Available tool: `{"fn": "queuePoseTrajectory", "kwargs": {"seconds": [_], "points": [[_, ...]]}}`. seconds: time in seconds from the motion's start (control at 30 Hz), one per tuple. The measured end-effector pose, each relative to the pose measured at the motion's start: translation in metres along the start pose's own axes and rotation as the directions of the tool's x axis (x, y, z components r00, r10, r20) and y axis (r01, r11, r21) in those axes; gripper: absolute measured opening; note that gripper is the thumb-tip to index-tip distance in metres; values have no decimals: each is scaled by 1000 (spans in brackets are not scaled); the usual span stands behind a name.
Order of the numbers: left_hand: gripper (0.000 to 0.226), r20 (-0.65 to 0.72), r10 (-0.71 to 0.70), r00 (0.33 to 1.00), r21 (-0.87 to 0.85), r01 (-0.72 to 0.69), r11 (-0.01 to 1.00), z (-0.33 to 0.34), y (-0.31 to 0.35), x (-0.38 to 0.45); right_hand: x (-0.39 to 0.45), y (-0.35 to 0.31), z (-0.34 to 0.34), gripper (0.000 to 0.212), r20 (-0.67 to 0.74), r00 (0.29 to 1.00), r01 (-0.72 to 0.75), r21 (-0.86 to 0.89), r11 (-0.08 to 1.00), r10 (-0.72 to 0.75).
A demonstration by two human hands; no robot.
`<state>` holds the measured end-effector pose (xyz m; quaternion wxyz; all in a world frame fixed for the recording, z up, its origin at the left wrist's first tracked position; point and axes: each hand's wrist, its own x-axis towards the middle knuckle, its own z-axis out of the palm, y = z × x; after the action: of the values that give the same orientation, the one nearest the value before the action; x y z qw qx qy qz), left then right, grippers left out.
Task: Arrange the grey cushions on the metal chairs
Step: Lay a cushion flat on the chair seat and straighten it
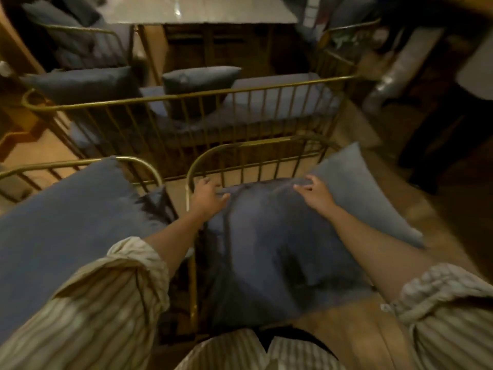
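Note:
A dark grey seat cushion (269,244) lies on the brass-coloured metal chair (241,150) right in front of me. My left hand (206,198) grips the cushion's far left corner by the chair's railing. My right hand (316,193) holds its far right edge, fingers spread on the fabric. A lighter grey pillow (357,188) leans at the chair's right side, behind my right forearm. A large grey cushion (66,217) rests on the neighbouring metal chair (128,161) to the left.
Beyond stands a metal bench (186,98) with two upright grey pillows (197,84) on a grey pad. A stone-topped table (197,9) and more cushioned chairs (80,44) are farther back. Wooden floor runs along the right, with a dark figure standing there.

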<state>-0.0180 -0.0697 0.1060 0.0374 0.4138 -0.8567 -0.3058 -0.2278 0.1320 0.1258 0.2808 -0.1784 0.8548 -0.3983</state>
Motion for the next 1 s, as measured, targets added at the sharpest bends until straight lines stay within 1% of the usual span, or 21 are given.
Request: {"fn": "queuePoseTrajectory", "kwargs": {"seconds": [0.07, 0.17, 0.23, 0.3, 0.47, 0.53, 0.6, 0.63, 0.7, 0.77, 0.8, 0.87, 0.93, 1.0], "points": [[51, 79, 6, 997, -10, -5, 1000, 32, 32, 6, 8, 26, -43, 65, -54, 998, -44, 2, 999, 44], [52, 180, -17, 984, 0, 17, 1000, 75, 68, 14, 19, 65, -97, 64, -134, 986, -113, -71, 991, 102], [56, 218, -46, 975, 15, 44, 999, 104, 87, 15, 30, 91, -126, 63, -177, 977, -137, -91, 986, 119], [58, 246, -76, 966, -9, 81, 997, 130, 98, 16, 40, 113, -146, 61, -193, 973, -146, -102, 984, 125], [50, 266, -223, 938, -139, 267, 954, 193, 106, 24, 72, 146, -179, 59, -202, 968, -177, -124, 976, 150], [49, 279, -297, 913, -187, 355, 916, 218, 107, 32, 86, 154, -181, 66, -210, 963, -204, -152, 967, 170], [50, 301, -369, 879, -206, 438, 875, 242, 108, 42, 95, 162, -177, 77, -220, 958, -228, -181, 957, 186], [51, 329, -415, 848, -218, 496, 841, 254, 109, 47, 98, 167, -172, 85, -211, 960, -228, -205, 952, 184], [54, 388, -505, 771, -271, 619, 737, 277, 112, 60, 102, 178, -162, 103, -202, 963, -229, -268, 936, 178], [57, 429, -581, 692, -384, 722, 576, 298, 109, 70, 104, 186, -151, 118, -248, 955, -248, -368, 896, 163], [58, 440, -612, 657, -435, 752, 495, 310, 106, 72, 105, 190, -145, 123, -283, 949, -255, -417, 873, 142], [59, 478, -644, 597, -478, 792, 380, 331, 101, 72, 109, 197, -138, 129, -342, 935, -254, -456, 853, 95], [64, 509, -653, 561, -501, 810, 305, 350, 97, 69, 112, 204, -135, 130, -378, 924, -239, -453, 859, 58], [74, 532, -665, 524, -529, 819, 222, 369, 90, 69, 117, 210, -134, 132, -391, 920, -232, -459, 858, 39]]}}
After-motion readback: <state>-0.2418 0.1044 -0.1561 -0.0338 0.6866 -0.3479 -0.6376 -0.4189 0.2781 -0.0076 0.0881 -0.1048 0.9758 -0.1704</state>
